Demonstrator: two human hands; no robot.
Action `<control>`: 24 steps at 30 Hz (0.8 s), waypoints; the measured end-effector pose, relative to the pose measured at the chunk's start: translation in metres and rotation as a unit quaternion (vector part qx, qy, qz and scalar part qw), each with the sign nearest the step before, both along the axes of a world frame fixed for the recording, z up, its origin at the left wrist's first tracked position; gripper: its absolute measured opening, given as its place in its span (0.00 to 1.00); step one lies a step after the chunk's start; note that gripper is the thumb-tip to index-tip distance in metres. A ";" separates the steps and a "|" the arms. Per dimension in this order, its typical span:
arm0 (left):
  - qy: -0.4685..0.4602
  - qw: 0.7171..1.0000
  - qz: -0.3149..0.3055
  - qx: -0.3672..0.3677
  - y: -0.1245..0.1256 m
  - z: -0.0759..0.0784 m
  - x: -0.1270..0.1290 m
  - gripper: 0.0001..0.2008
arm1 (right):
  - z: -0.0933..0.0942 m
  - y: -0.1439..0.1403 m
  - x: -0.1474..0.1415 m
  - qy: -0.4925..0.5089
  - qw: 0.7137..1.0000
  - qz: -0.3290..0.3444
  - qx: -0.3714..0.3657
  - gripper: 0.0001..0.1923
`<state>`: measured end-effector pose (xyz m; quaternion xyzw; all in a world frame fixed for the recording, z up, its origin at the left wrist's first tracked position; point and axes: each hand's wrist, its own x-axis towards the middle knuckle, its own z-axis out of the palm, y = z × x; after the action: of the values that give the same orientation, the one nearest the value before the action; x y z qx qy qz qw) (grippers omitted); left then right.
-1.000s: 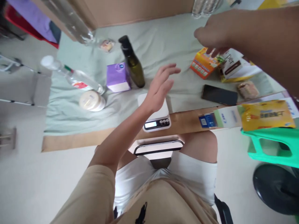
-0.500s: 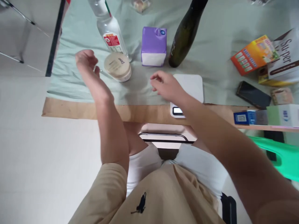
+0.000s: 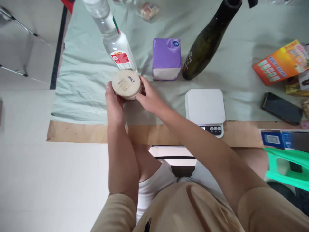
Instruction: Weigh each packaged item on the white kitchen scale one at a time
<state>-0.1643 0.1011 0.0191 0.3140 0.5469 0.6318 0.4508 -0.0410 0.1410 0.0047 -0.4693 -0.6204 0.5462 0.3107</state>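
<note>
Surface [image 3: 79,132]: brown board w/ pale green cloth [image 3: 82,83] spread over most of it; bare strip left along near edge. On cloth, far side, L to R: clear bottle [image 3: 113,38] lying tilted, purple carton [image 3: 166,58] upright, dark green bottle [image 3: 207,48] leaning toward far edge. Small wrapped snack [image 3: 147,9] by far edge, blurry. Round cream tub [image 3: 126,84] at clear bottle's base, both hands on it. White scale [image 3: 205,109] near the near edge, display end over bare strip. Toward R edge: orange box [image 3: 280,62], black phone [image 3: 281,108]. Blue-labelled pack [image 3: 274,139] at near R corner.
</note>
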 end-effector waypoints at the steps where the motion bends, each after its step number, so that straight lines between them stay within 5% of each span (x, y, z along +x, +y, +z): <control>1: 0.002 1.000 -0.009 0.006 0.001 0.002 0.002 0.28 | 0.002 -0.001 -0.001 -0.002 1.000 -0.001 -0.007 0.45; 9: -0.001 0.995 -0.048 0.091 -0.033 0.030 0.016 0.20 | 0.048 -0.041 0.014 0.017 1.000 -0.014 0.003 0.48; 13: -0.039 0.973 -0.184 0.131 -0.052 0.036 0.044 0.24 | 0.065 -0.080 0.078 0.031 0.996 -0.058 0.061 0.48; 19: -0.050 0.904 -0.407 0.119 -0.054 0.019 0.130 0.39 | 0.066 -0.114 0.201 -0.018 0.983 -0.148 0.105 0.45; 24: 0.006 0.892 -0.437 0.113 -0.044 0.020 0.171 0.39 | 0.046 -0.111 0.248 -0.034 0.974 -0.193 0.113 0.42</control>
<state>0.0071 0.0572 0.0396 0.5740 0.2824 0.4267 0.6393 0.2067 0.0299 0.0507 -0.5605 -0.5856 0.3862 0.4402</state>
